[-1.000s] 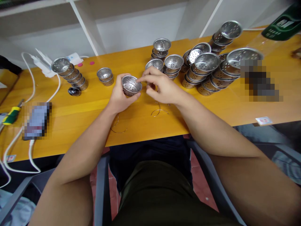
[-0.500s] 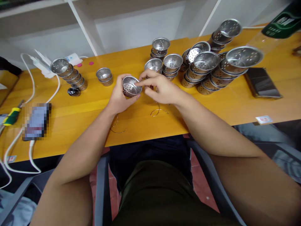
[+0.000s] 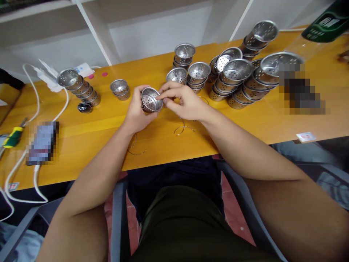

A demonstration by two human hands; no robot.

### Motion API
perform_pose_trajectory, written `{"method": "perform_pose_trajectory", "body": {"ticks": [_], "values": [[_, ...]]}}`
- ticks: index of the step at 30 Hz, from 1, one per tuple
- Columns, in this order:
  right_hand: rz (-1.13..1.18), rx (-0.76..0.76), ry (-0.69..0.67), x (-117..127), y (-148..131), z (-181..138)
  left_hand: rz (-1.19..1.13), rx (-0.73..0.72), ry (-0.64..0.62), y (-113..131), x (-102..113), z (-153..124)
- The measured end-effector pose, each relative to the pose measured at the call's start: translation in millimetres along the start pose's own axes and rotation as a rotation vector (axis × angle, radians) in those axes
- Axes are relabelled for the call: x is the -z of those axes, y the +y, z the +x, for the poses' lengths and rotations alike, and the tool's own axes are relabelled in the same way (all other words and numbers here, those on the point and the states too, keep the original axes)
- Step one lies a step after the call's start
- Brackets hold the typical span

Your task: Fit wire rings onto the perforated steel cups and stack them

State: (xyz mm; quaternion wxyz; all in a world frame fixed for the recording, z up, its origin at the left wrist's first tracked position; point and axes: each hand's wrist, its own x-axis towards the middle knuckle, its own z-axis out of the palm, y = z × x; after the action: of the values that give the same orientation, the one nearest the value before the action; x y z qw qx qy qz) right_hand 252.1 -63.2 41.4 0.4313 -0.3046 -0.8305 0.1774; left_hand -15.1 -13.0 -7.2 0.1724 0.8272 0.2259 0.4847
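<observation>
My left hand [image 3: 137,112] is wrapped round a small perforated steel strainer cup [image 3: 151,100], tilted with its mouth facing me, above the yellow wooden table [image 3: 89,127]. My right hand [image 3: 184,102] is beside it, thumb and forefinger pinched at the cup's right rim; what they pinch is too thin to make out. Two thin wire rings lie on the table, one wire ring [image 3: 183,128] under my right wrist and another wire ring [image 3: 136,145] under my left forearm.
Several stacked strainer cups [image 3: 240,78] crowd the right back of the table, a leaning cup stack [image 3: 79,89] and a low cup pair [image 3: 120,89] stand at the left. A white cable [image 3: 35,109], a screwdriver [image 3: 13,134] and blurred flat items lie at the sides.
My right fingers have closed in from a loose reach to a pinch at the cup's rim. The cup has turned slightly in my left hand.
</observation>
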Motion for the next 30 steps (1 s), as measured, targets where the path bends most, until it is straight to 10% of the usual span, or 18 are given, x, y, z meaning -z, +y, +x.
{"method": "perform_pose_trajectory", "body": {"ticks": [21, 30], "values": [[-0.229, -0.016, -0.059, 6.1, -19.7, 1.6, 0.047, 0.127, 0.024, 0.0, -6.5, -6.4], [0.011, 0.004, -0.047, 1.7, -2.0, -0.5, 0.044, 0.016, -0.010, 0.6, -2.0, -3.3]]}}
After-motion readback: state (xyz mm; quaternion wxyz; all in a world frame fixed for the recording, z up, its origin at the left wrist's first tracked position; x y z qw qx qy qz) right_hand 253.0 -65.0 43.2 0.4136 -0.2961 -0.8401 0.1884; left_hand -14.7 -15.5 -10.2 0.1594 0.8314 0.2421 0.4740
